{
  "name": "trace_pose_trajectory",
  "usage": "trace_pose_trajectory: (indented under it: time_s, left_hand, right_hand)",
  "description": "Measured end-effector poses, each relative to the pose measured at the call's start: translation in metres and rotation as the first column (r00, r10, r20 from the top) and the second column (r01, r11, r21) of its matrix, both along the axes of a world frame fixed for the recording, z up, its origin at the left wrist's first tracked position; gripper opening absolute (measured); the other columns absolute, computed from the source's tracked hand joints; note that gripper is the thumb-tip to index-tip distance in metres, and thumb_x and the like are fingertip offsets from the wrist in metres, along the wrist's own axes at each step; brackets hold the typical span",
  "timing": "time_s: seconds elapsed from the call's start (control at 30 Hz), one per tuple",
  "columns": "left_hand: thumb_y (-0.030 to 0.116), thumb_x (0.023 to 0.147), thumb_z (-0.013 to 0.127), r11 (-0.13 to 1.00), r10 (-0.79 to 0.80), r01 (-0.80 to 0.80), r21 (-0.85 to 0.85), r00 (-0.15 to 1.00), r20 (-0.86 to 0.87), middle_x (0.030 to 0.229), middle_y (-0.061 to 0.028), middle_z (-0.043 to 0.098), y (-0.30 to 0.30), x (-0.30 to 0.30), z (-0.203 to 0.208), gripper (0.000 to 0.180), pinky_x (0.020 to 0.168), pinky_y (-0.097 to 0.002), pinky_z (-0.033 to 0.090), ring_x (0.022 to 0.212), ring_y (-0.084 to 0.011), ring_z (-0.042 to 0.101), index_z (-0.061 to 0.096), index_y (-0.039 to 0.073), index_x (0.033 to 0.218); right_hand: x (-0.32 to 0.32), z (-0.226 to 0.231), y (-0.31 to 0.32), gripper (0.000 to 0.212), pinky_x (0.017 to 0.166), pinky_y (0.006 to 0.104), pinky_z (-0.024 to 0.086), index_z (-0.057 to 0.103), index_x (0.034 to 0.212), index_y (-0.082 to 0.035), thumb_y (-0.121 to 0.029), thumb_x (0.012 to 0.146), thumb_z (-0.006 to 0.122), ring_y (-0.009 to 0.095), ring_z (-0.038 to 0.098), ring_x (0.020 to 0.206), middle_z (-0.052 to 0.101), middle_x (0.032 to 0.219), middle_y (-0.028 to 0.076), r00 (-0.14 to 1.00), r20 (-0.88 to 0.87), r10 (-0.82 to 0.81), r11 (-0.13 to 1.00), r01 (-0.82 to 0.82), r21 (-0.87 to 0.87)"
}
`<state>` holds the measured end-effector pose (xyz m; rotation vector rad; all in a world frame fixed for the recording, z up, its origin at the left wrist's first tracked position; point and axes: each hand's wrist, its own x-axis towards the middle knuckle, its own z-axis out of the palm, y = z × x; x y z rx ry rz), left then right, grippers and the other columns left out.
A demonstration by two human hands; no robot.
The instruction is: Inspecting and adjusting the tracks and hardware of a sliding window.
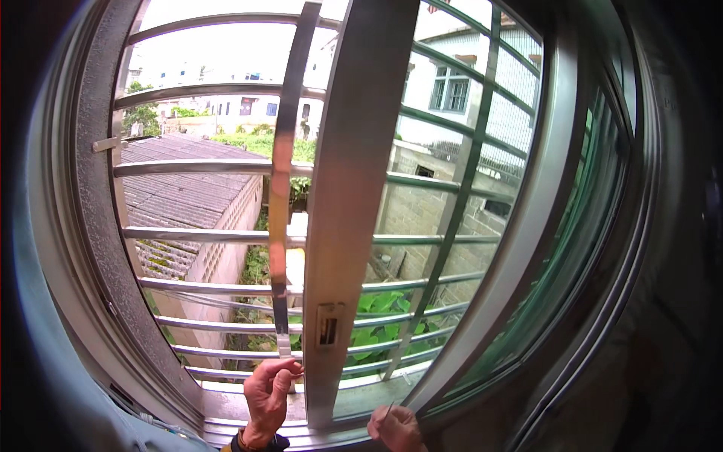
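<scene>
A sliding window sash with a silver metal frame stands half open in front of me, a small latch slot low on its edge. My left hand reaches up at the sill, fingertips pinched near the bottom of a vertical bar of the outer metal grille. My right hand sits low by the sill, to the right of the sash frame, fingers curled around a thin, small item I cannot make out. Green-tinted glass fills the sash.
Horizontal grille bars cross the opening. Outside lie a tiled roof, a brick wall, green plants and white buildings. A second tinted pane sits at the right. The grey window surround curves at the left.
</scene>
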<state>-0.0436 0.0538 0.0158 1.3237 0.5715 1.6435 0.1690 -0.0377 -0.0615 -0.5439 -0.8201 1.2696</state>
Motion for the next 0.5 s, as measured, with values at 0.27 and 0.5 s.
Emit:
trace_pose_trajectory:
  time_s: [0.27, 0.5]
  left_hand:
    - [0.011, 0.085, 0.059, 0.636, 0.512, -0.345, 0.69, 0.858, -0.042, 0.08, -0.0106, 0.064, -0.023, 0.005, 0.071, 0.009, 0.08, -0.0398, 0.048, 0.086, -0.0285, 0.061, 0.059, 0.002, 0.085]
    - [0.017, 0.094, 0.05, 0.599, -0.405, 0.731, 0.327, 0.628, -0.664, 0.114, -0.0186, 0.057, -0.025, 0.054, 0.079, 0.032, 0.086, -0.0351, 0.046, 0.102, -0.0296, 0.058, 0.056, -0.001, 0.12]
  right_hand:
    - [0.027, 0.049, -0.027, 0.019, 0.058, 0.0293, 0.044, 0.061, 0.084, 0.0, -0.018, 0.091, 0.059, 0.02, 0.057, 0.063, 0.053, 0.078, 0.011, 1.0, 0.002, 0.0, 0.982, 0.0, 0.186]
    - [0.007, 0.078, -0.032, 0.02, 0.053, 0.0286, 0.042, 0.06, 0.079, -0.002, -0.02, 0.09, 0.06, 0.019, 0.055, 0.058, 0.054, 0.073, 0.01, 0.998, 0.061, 0.01, 0.981, -0.021, 0.193]
